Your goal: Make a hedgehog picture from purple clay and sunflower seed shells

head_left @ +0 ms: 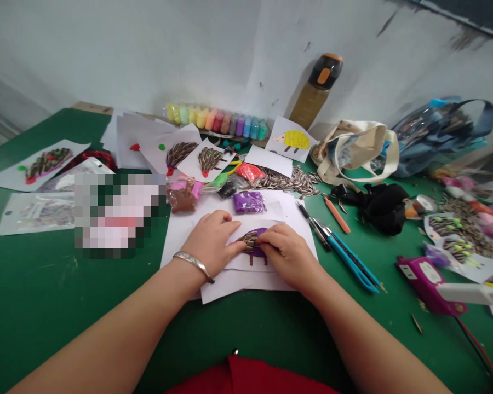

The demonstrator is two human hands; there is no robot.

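A small paper picture [239,262] lies on white sheets before me. On it is a purple clay hedgehog body [259,251] with brown legs, its left part covered by overlapping sunflower seeds [248,241]. My left hand [213,238], with a silver bracelet at the wrist, rests on the paper's left side. Its fingers are apart, and the thumb touches the seeds. My right hand [285,251] is closed in a pinch over the purple clay, at the edge of the seeds. Whatever is between its fingertips is hidden. A purple clay packet [250,202] sits just beyond both hands.
Behind the sheets lie loose sunflower seeds [293,180], brown clay [183,198] and finished seed pictures [209,158]. To the right are blue scissors [353,262], an orange pen [336,213] and a magenta glue-gun-like device [431,284]. A bottle [314,93] stands by the wall.
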